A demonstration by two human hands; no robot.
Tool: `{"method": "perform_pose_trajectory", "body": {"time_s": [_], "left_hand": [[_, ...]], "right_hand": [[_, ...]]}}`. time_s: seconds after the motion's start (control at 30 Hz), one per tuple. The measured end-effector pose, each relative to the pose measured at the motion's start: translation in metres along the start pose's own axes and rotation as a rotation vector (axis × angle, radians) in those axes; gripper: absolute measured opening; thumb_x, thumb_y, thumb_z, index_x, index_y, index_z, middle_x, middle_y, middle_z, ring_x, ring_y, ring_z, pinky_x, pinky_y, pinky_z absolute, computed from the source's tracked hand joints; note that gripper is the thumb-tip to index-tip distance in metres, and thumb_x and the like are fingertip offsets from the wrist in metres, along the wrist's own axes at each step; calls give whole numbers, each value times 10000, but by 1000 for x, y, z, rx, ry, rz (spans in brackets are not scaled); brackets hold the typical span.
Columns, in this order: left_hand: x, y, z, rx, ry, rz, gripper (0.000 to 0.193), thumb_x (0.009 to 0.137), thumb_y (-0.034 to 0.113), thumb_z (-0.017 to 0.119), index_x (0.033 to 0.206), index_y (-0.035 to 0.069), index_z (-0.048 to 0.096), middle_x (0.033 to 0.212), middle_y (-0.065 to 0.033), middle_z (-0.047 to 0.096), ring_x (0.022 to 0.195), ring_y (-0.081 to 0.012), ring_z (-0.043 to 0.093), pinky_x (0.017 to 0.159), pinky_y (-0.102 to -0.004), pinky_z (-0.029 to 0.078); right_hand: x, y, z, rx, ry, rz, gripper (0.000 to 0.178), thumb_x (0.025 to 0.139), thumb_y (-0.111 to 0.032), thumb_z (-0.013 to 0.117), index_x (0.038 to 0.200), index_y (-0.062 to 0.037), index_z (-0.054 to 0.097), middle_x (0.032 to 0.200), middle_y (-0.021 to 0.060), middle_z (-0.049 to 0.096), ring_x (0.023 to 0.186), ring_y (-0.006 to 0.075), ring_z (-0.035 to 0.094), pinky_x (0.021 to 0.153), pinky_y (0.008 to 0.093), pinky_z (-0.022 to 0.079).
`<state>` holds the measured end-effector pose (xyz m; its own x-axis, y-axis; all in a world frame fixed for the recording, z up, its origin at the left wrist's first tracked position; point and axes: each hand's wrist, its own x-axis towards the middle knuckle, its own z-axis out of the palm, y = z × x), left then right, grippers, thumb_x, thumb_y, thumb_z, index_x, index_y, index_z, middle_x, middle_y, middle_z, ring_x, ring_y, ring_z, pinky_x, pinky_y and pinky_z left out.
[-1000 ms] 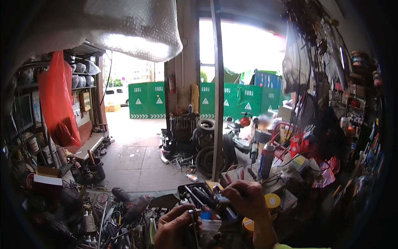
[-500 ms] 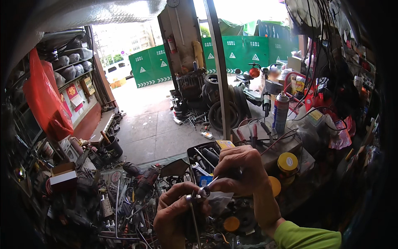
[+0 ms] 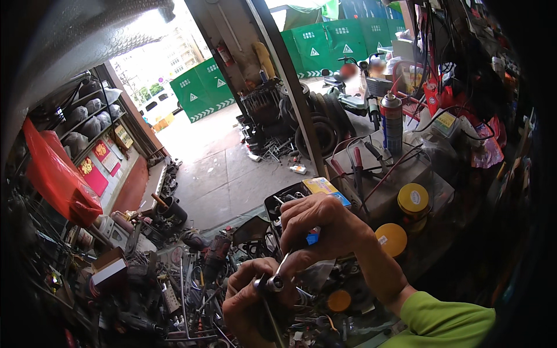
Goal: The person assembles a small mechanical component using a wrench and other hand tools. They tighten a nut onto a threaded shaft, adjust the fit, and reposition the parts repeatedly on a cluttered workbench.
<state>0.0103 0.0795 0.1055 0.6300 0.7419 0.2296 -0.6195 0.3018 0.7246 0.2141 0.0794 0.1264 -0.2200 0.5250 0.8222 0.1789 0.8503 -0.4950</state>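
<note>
My left hand (image 3: 246,301) is closed round a shiny metal rod with a round, socket-like head (image 3: 274,283), held over the bench. Its shaft runs down toward the lower edge of the view. Above it to the right, my right hand (image 3: 328,226) pinches a thin metal tool (image 3: 283,264), whose lower end meets the socket-like head. The fingers hide most of this tool, so its kind does not show. Behind my right hand is a black tool case (image 3: 272,203), partly covered, with a yellow and blue box (image 3: 326,190) at its edge.
Tools and a power drill (image 3: 217,255) crowd the bench on the left. Yellow-lidded jars (image 3: 413,198), a spray can (image 3: 391,124) and clamp cables (image 3: 358,159) stand to the right. A red bag (image 3: 61,177) hangs at the left; tires (image 3: 319,139) lie beyond a post.
The whole view has tilted and shifted. My right hand has drawn slightly back from the socket-like head, and more of the thin metal tool shows between the hands. Both grips stay closed.
</note>
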Motion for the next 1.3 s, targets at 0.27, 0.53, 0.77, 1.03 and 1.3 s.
{"method": "perform_pose_trajectory", "body": {"time_s": [0.27, 0.53, 0.77, 1.03, 1.3], "left_hand": [[-7, 13, 17, -8, 302, 198, 254, 894, 136, 556, 1082, -30, 518, 897, -114, 575, 766, -193, 543, 706, -317, 473], [-9, 21, 1, 333, 328, 457, 266, 873, 92, 582, 1107, -32, 553, 939, -121, 599, 843, -208, 602, 715, -306, 518], [-4, 19, 5, -8, 226, 183, 300, 883, 175, 559, 1108, -17, 509, 921, -105, 503, 755, -200, 500, 651, -311, 474], [2, 15, -6, 74, 37, 167, 322, 853, 210, 578, 1049, -41, 528, 876, -133, 501, 721, -214, 507, 547, -303, 460], [8, 15, -9, 119, -23, 69, 221, 876, 108, 597, 1000, -70, 556, 864, -150, 516, 716, -232, 551, 586, -330, 494]], "right_hand": [[2, 1, 26, 216, -193, 382, 388, 921, -354, 655, 781, 7, 681, 619, 71, 601, 593, 82, 539, 514, 262, 422], [-4, -32, 53, 541, -10, 460, 406, 1027, -353, 460, 1025, -15, 684, 659, 48, 589, 557, 82, 484, 490, 267, 368], [-1, -10, 42, 362, -65, 182, 255, 956, -248, 613, 970, -12, 709, 603, 67, 581, 475, 108, 459, 445, 281, 339], [5, 12, 23, 278, -147, 175, 287, 779, -257, 802, 680, -28, 662, 592, 42, 572, 548, 187, 489, 524, 297, 394], [-48, 37, 27, 476, -58, 344, 334, 841, -278, 760, 663, -11, 670, 532, 12, 514, 543, 73, 472, 471, 280, 327]]}}
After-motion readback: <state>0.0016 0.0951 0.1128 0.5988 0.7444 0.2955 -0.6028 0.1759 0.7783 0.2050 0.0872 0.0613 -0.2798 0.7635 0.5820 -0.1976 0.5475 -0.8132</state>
